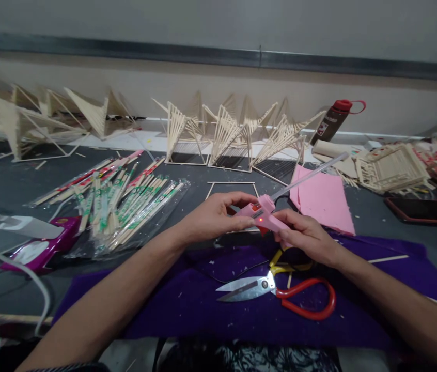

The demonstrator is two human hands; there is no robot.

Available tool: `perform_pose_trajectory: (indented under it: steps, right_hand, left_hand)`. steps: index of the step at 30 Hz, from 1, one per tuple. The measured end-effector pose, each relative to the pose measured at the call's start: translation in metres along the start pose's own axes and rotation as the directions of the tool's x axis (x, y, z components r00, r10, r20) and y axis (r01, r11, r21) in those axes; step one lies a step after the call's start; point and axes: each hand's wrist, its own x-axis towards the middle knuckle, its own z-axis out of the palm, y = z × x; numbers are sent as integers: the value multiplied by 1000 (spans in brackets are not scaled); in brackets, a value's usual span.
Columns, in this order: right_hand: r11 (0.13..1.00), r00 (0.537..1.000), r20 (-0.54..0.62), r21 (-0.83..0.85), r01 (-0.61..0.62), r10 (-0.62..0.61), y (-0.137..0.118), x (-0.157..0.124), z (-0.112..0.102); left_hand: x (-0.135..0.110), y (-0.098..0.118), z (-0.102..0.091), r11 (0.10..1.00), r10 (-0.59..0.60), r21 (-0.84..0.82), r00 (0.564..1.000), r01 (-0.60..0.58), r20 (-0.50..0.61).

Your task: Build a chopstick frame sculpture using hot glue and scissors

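My right hand [304,236] is closed round the grip of a pink hot glue gun [262,213] whose red light glows. A clear glue stick [311,175] juts out of its back toward the upper right. At the gun's front end, the fingers of my left hand [214,214] curl over the nozzle area. Both hands hover above a purple cloth [187,299]. Just beyond the hands a thin square frame of sticks [232,184] lies flat on the grey floor.
Red-handled scissors [280,292] lie on the cloth below my hands. Bags of wrapped chopsticks [125,204] lie left, beside a magenta box [44,245] and white cable. Pink paper [325,199] lies right. Several chopstick sculptures [226,137] line the wall, with a bottle [332,121].
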Motion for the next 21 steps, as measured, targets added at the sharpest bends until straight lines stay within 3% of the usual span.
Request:
perform_pose_trajectory:
  steps: [5, 12, 16, 21]
  right_hand:
    - [990, 998, 14, 126, -62, 61, 4, 2, -2]
    - [937, 987, 19, 314, -155, 157, 0, 5, -23]
    - [961, 989, 56, 236, -144, 134, 1, 5, -26]
    - [989, 998, 39, 140, -49, 44, -2, 2, -23]
  left_hand:
    - [15, 2, 5, 996, -37, -84, 999, 39, 25]
    - [31, -2, 5, 985, -79, -150, 996, 84, 38]
    - [33, -3, 6, 986, -88, -144, 996, 89, 11]
    - [39, 16, 8, 999, 23, -42, 999, -25, -43]
